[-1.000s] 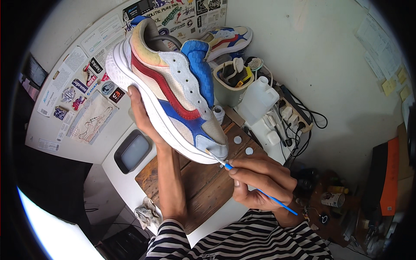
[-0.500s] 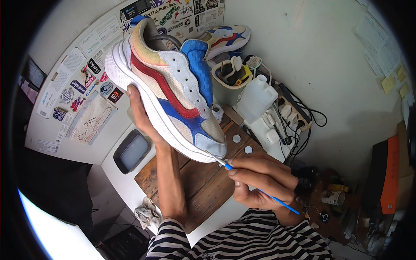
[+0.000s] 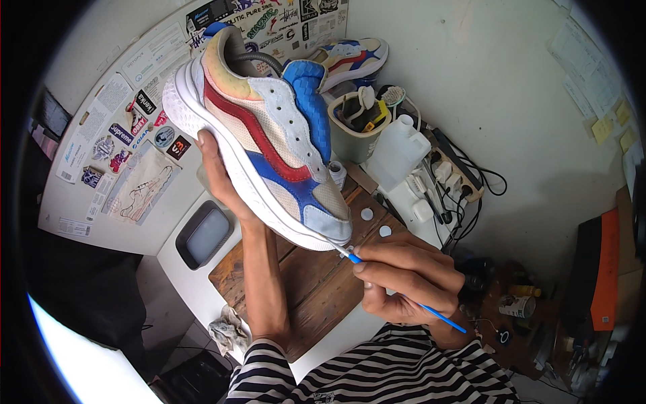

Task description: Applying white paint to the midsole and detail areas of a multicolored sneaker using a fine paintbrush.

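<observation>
I read my right hand as clenched on a blue brush, pinched near the ferrule, handle trailing toward 4 o'clock past the wrist. The brush tip touches the toe of the sneaker, at 10 o'clock from that hand. My left hand grasps the sneaker from beneath, palm against the white sole, holding it tilted with the heel up toward 11 o'clock. Below both hands lies a wooden board. At 1 o'clock from the sneaker stand a green cup and a white jug; a second sneaker lies beyond them.
</observation>
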`<action>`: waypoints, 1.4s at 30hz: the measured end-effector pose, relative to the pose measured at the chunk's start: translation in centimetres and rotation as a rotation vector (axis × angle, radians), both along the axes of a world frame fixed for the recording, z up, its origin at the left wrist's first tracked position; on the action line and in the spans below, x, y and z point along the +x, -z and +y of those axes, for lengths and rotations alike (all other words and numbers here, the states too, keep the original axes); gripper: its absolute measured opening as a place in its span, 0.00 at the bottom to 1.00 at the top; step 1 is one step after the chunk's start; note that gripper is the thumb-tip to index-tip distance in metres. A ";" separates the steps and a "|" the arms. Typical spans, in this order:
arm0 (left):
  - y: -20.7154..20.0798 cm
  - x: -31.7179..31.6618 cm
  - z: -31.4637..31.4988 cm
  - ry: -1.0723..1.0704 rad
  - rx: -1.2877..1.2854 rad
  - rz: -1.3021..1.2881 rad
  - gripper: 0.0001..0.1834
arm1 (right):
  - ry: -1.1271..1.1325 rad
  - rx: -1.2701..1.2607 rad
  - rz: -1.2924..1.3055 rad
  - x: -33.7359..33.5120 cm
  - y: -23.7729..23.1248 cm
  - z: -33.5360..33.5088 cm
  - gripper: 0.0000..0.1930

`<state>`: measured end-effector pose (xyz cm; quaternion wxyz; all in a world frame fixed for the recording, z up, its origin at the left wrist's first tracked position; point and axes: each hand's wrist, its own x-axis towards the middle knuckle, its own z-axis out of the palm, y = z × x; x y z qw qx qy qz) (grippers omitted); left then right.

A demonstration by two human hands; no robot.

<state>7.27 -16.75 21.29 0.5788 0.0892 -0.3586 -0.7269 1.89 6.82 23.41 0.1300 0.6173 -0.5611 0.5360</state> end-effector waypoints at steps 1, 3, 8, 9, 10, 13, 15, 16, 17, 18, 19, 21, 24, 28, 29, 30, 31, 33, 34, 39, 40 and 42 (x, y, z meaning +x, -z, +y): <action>-0.1 0.1 0.0 -0.002 -0.001 0.000 0.32 | -0.013 -0.006 0.003 0.0 0.1 -0.2 0.13; -0.1 0.2 0.0 0.007 0.006 0.013 0.32 | -0.006 0.014 0.011 -0.2 0.4 0.1 0.13; 0.0 -0.1 -0.3 -0.047 0.021 0.025 0.32 | 0.023 0.050 0.006 -0.9 0.4 1.4 0.14; -0.1 0.0 -0.2 -0.004 0.030 0.043 0.32 | 0.014 0.030 -0.032 -0.9 0.2 1.3 0.13; 0.0 0.0 -0.3 0.001 0.028 0.043 0.32 | 0.006 0.009 -0.070 -0.9 0.1 1.1 0.13; 0.2 0.0 -0.3 0.020 0.042 0.074 0.31 | 0.011 -0.028 -0.066 -0.5 -0.3 -0.2 0.12; 0.3 0.1 -0.5 0.028 0.031 0.070 0.31 | 0.011 -0.029 -0.068 -0.4 0.0 -0.6 0.12; 0.5 0.2 -0.6 0.028 0.025 0.064 0.31 | 0.003 -0.025 -0.074 -0.3 0.2 -0.7 0.12; 0.5 0.2 -0.6 0.025 0.026 0.063 0.31 | 0.000 -0.023 -0.074 -0.3 0.2 -0.5 0.12; 0.5 0.2 -0.6 0.010 0.026 0.059 0.31 | 0.012 0.005 -0.073 -0.5 0.1 -0.1 0.09; 0.5 0.1 -0.6 -0.003 0.028 0.054 0.32 | 0.025 0.035 -0.073 -0.6 0.2 0.4 0.06; 0.4 0.2 -0.6 -0.021 0.041 0.045 0.32 | 0.029 0.062 -0.093 -0.8 1.0 1.4 0.06; 0.3 0.0 -0.5 -0.030 0.055 0.041 0.32 | 0.050 0.081 -0.112 -1.1 1.1 1.9 0.05; 0.0 0.0 -0.3 -0.031 0.045 0.030 0.32 | -0.005 0.025 -0.153 -0.5 0.1 1.0 0.06; 0.5 0.2 -0.6 0.012 0.046 0.073 0.30 | -0.037 0.017 -0.143 -0.3 0.0 0.6 0.06; 0.5 0.1 -0.6 0.016 0.044 0.073 0.30 | -0.034 0.015 -0.142 -0.2 0.1 0.5 0.06; 0.6 0.0 -0.6 0.013 0.043 0.080 0.30 | -0.031 0.016 -0.123 -0.2 0.2 0.4 0.06; 0.7 -0.1 -0.8 0.008 0.042 0.087 0.30 | -0.030 0.018 -0.105 -0.4 0.5 0.6 0.07; 0.8 0.0 -0.8 0.019 0.041 0.083 0.31 | -0.012 0.035 -0.118 -0.6 0.7 1.2 0.07; 0.4 -0.2 -0.5 -0.008 0.026 0.051 0.32 | 0.013 0.038 -0.157 -1.3 0.1 1.9 0.07; 0.3 -0.1 -0.5 -0.003 0.023 0.052 0.32 | 0.018 0.035 -0.156 -1.2 0.0 1.4 0.07; 0.3 -0.1 -0.4 0.022 0.030 0.066 0.32 | -0.011 -0.018 -0.160 -1.1 0.0 0.7 0.12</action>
